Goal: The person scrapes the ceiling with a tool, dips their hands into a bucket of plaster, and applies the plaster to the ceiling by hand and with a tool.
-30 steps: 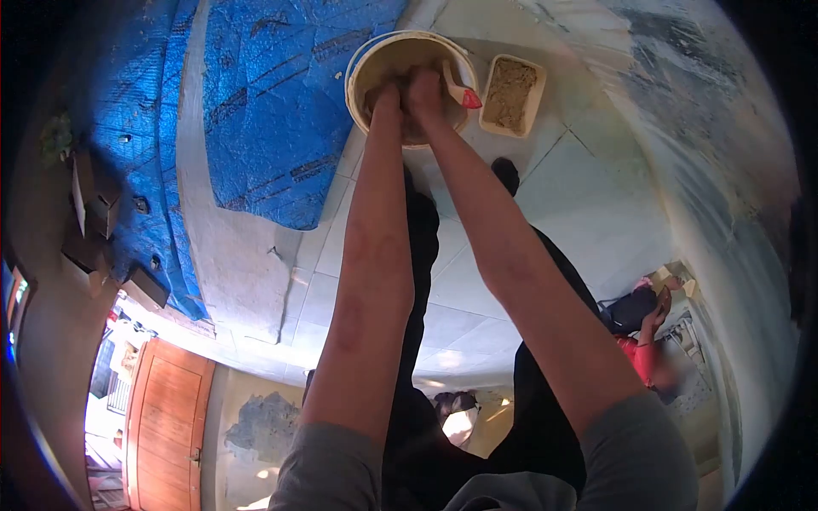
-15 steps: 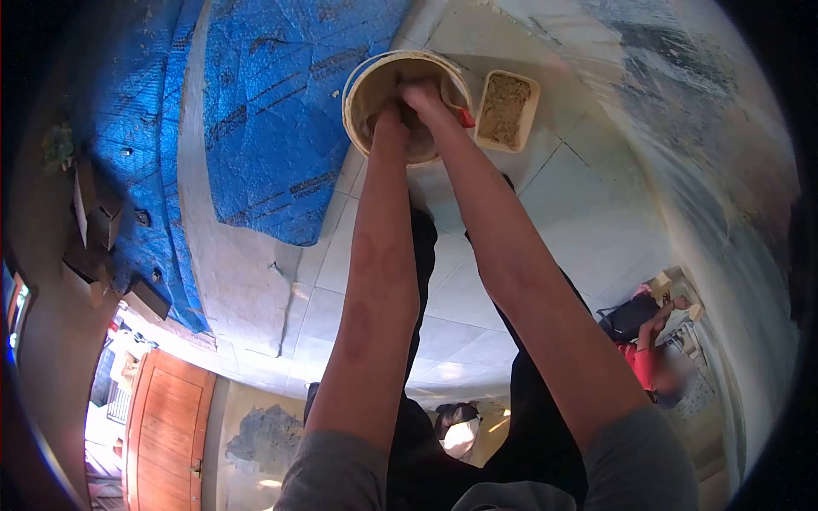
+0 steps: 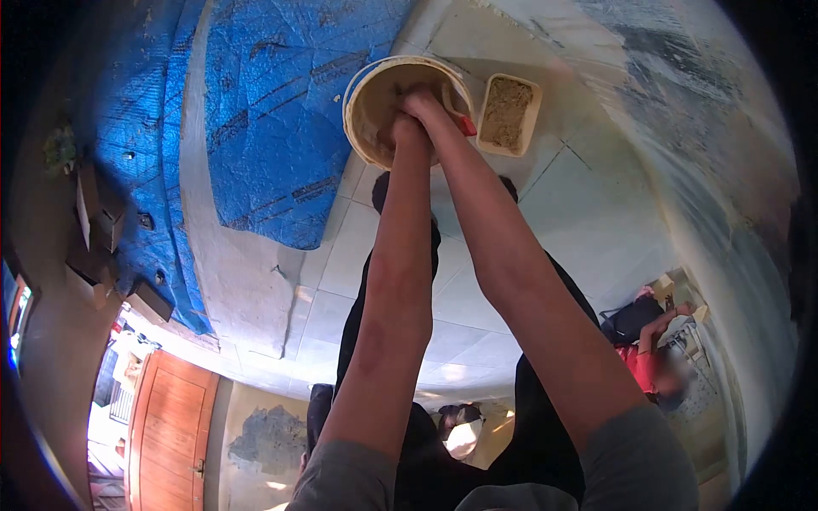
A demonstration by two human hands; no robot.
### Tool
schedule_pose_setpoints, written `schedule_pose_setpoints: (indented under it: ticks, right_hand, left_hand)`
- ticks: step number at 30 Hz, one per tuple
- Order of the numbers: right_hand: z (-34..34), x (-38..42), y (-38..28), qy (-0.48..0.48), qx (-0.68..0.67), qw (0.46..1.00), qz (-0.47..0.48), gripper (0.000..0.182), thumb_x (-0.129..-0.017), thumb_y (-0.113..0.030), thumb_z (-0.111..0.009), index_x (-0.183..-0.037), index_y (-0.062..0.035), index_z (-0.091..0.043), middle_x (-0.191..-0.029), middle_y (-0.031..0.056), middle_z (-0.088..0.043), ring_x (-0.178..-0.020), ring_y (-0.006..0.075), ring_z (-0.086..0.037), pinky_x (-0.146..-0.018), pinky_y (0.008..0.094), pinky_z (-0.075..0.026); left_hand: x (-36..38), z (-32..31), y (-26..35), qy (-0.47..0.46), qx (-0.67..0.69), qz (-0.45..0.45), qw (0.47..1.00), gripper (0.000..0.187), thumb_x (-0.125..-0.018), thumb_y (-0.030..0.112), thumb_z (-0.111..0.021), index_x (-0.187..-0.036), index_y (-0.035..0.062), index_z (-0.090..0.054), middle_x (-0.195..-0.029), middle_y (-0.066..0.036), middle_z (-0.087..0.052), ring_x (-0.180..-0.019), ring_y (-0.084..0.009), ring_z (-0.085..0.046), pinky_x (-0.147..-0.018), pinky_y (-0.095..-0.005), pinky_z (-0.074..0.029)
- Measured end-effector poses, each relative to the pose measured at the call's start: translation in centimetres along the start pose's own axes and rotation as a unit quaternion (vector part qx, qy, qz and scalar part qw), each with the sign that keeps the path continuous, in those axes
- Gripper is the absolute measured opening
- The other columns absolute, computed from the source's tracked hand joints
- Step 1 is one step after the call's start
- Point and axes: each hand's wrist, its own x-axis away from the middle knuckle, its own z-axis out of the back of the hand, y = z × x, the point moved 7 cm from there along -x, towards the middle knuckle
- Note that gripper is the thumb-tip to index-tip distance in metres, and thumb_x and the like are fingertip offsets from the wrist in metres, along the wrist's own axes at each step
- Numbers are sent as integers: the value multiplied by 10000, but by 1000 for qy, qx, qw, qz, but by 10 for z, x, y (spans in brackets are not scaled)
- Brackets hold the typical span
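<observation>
Both my hands are down inside a cream-coloured bucket point(image 3: 348, 119) with a raised wire handle. My right hand point(image 3: 417, 100) is bent at the wrist and looks closed, with a small dark shape by its fingers that I cannot make out. Just below it, close to the right wrist, is my left hand point(image 3: 407, 128); its fingers are hidden in the bucket. A tool with a red end point(image 3: 466, 125) leans on the bucket's right inner rim, beside my right forearm. Right of the bucket, a cream rectangular tub point(image 3: 530, 128) holds a brown-grey, rough-surfaced material point(image 3: 506, 113).
Blue sheeting point(image 3: 281, 145) covers the floor at left, beside pale tiles point(image 3: 588, 200). A smeared wall point(image 3: 682, 111) rises at right. A person in a red top point(image 3: 635, 362) is low at the right. Open cardboard boxes point(image 3: 100, 209) and a wooden door point(image 3: 175, 417) are at left.
My left hand has shifted right and slightly toward me, so it now sits against my right wrist. The right hand stays in the bucket, a little lower in view.
</observation>
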Motion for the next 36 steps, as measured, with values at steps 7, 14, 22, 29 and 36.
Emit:
schedule_pose_setpoints:
  ticks: [7, 14, 22, 29, 36]
  right_hand:
    - [9, 14, -10, -67, 95, 992, -49, 548, -850, -451, -476, -1192, -41, -597, -1243, 193, -559, -1168, 332, -519, -1035, 380, -368]
    - [-73, -63, 26, 9, 95, 990, 101, 495, -849, -384, -513, -1206, -49, -584, -1283, 182, -538, -1176, 306, -519, -1020, 390, -383]
    - [-1, -19, -4, 173, 16, 983, 61, 471, -867, -320, -481, -1251, -57, -556, -1291, 184, -532, -1202, 309, -501, -1028, 401, -376]
    - [-16, -46, 17, -66, 130, 987, 68, 487, -818, -364, -541, -1193, -60, -599, -1260, 185, -554, -1189, 308, -513, -1023, 388, -390]
    - [38, 4, -34, 27, 177, 981, 77, 467, -838, -319, -527, -1210, -41, -582, -1265, 195, -547, -1179, 321, -517, -1021, 388, -394]
  left_hand:
    - [-9, -22, -8, -77, 380, 160, 908, 537, -954, 340, -379, -1429, 97, -320, -1453, -99, -336, -1318, -237, -348, -1087, -374, -299]
    - [6, -28, -19, 59, 889, 356, 280, 564, -928, 345, -449, -1411, 73, -342, -1419, -113, -383, -1300, -251, -376, -1071, -370, -321]
    - [38, 1, -49, 54, 849, 405, 336, 597, -918, 383, -420, -1400, 39, -346, -1420, -133, -378, -1297, -271, -385, -1070, -371, -322]
    - [6, -35, -30, 25, 859, 385, 336, 589, -932, 393, -374, -1398, 35, -345, -1406, -138, -389, -1274, -275, -403, -1060, -375, -332]
    - [-7, -32, -27, 19, 877, 353, 326, 598, -923, 398, -392, -1392, 29, -353, -1390, -145, -403, -1253, -278, -416, -1050, -378, -339]
